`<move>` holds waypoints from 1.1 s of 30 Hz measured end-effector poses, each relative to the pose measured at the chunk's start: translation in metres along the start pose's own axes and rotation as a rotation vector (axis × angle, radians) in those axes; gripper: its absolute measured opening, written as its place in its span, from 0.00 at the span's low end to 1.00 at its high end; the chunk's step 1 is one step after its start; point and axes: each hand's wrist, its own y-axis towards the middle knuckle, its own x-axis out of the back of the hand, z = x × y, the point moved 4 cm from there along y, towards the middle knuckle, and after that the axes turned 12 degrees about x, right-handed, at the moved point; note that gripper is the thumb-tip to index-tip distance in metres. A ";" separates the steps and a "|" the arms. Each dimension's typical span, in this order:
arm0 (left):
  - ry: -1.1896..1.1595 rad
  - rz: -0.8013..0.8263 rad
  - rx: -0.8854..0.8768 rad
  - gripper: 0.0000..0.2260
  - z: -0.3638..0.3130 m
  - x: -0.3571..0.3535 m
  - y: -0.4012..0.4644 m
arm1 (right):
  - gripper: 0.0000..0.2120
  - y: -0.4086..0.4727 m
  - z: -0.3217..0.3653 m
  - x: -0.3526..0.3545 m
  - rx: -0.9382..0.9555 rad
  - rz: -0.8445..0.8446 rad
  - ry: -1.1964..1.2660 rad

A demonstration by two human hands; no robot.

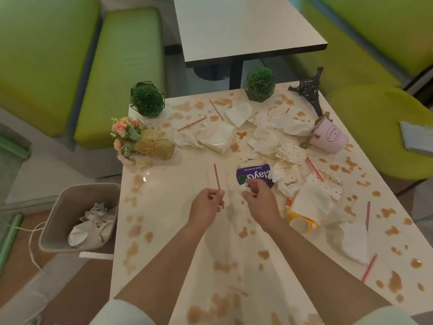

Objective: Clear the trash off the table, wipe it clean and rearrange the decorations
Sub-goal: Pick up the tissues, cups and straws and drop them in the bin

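My left hand (207, 202) pinches a red-striped straw (218, 185) between thumb and fingertips, the straw standing nearly upright above the worktop (168, 242). My right hand (259, 200) is curled around a small crumpled white tissue (243, 186), just in front of a purple wipes packet (254, 175) that lies flat near the middle. Between and below my hands the worktop is bare of objects but spotted with brown spills, and this near-left stretch is the widest open room, running to the left edge.

To the right of the packet, polka-dot napkins (290, 165) and white tissues pile together, touching a tipped yellow paper cup (301, 222). More straws lie scattered: one at the right edge (367, 215), one at the near right (369, 267), two at the far middle. Crumpled tissues (262, 134) crowd the far centre.

Decorations sit around the rim: a toppled flower bouquet (140, 140) at the left edge, two green ball plants (147, 99) on the far edge, a leaning tower model (309, 89) at the far right corner, and a pink pot (328, 137) on its side.

A bin (79, 216) with tissues stands on the floor just beside the left edge.
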 end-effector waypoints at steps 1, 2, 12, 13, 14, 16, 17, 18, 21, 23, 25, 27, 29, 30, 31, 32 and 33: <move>-0.011 -0.017 0.006 0.09 0.001 0.008 -0.001 | 0.15 0.001 0.004 -0.010 -0.020 0.024 0.047; -0.030 -0.039 0.012 0.09 0.003 0.020 0.000 | 0.14 0.002 0.009 -0.023 -0.026 0.049 0.078; -0.254 -0.281 0.077 0.07 0.057 0.167 -0.008 | 0.10 -0.026 0.081 -0.158 0.050 0.327 0.197; -0.259 -0.312 0.078 0.07 0.063 0.182 -0.009 | 0.10 -0.030 0.088 -0.169 0.059 0.346 0.191; -0.255 -0.341 0.087 0.06 0.071 0.197 -0.010 | 0.10 -0.033 0.094 -0.181 0.068 0.360 0.189; -0.230 -0.399 0.123 0.06 0.089 0.230 -0.010 | 0.10 -0.040 0.108 -0.207 0.083 0.378 0.189; -0.206 -0.422 0.146 0.06 0.097 0.244 -0.009 | 0.10 -0.043 0.114 -0.217 0.087 0.384 0.176; -0.173 -0.449 0.176 0.07 0.106 0.261 -0.006 | 0.10 -0.046 0.120 -0.229 0.094 0.393 0.157; -0.058 -0.442 0.263 0.07 0.129 0.298 0.002 | 0.09 -0.054 0.135 -0.260 0.109 0.407 0.131; -0.046 -0.377 0.308 0.11 0.140 0.310 0.007 | 0.08 -0.058 0.143 -0.277 0.115 0.399 0.127; 0.018 -0.339 0.344 0.17 0.149 0.321 0.012 | 0.07 -0.061 0.150 -0.294 0.121 0.383 0.091; 0.020 -0.341 0.338 0.14 0.155 0.331 0.013 | 0.05 -0.064 0.158 -0.312 0.149 0.364 0.052; 0.004 -0.363 0.308 0.09 0.156 0.341 0.011 | 0.04 -0.067 0.165 -0.329 0.171 0.358 0.028; 0.000 -0.374 0.298 0.07 0.156 0.344 0.010 | 0.05 -0.068 0.166 -0.336 0.177 0.370 0.005; 0.006 -0.379 0.287 0.07 0.155 0.346 0.008 | 0.07 -0.069 0.165 -0.342 0.171 0.402 -0.032; 0.020 -0.378 0.283 0.08 0.154 0.347 0.007 | 0.10 -0.071 0.162 -0.348 0.158 0.442 -0.074; 0.039 -0.374 0.278 0.08 0.155 0.349 0.007 | 0.12 -0.074 0.159 -0.352 0.135 0.481 -0.105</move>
